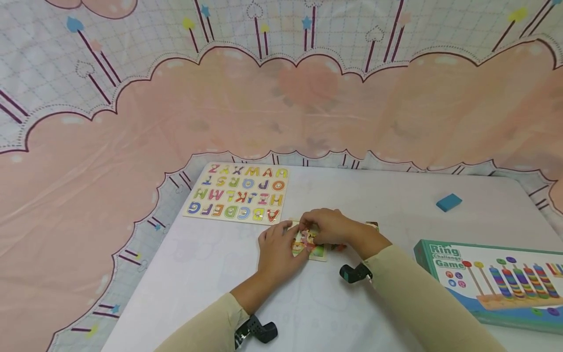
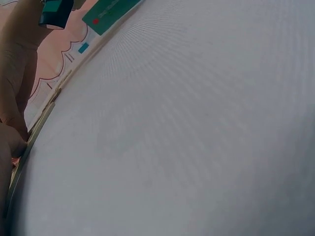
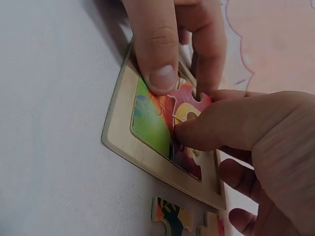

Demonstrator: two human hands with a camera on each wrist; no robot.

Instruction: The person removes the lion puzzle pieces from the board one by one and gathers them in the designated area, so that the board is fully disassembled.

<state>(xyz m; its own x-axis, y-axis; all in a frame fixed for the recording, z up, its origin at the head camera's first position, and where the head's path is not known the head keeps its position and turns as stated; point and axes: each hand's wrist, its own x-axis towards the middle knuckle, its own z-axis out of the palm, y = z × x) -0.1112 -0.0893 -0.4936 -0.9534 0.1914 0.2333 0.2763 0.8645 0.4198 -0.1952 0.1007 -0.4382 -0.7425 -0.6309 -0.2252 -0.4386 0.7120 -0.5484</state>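
A small wooden jigsaw board (image 3: 116, 123) with a bright picture lies on the white table, under both hands. My left hand (image 1: 278, 249) rests over its left side, the thumb pressing on the green part of the picture in the right wrist view. From the other side my right hand (image 1: 327, 227) pinches a yellow and red puzzle piece (image 3: 185, 111) at the picture, thumb on its face. Fingers partly hide the piece and the picture. Just beside the board lie loose puzzle pieces (image 3: 172, 216), partly under the right hand in the head view.
A wooden alphabet board (image 1: 237, 193) lies behind and left of the hands. At the back right is a blue block (image 1: 449, 202). A Ring Challenge Game box (image 1: 492, 283) stands right of the right forearm. Patterned cloth (image 1: 264, 112) hangs behind the table.
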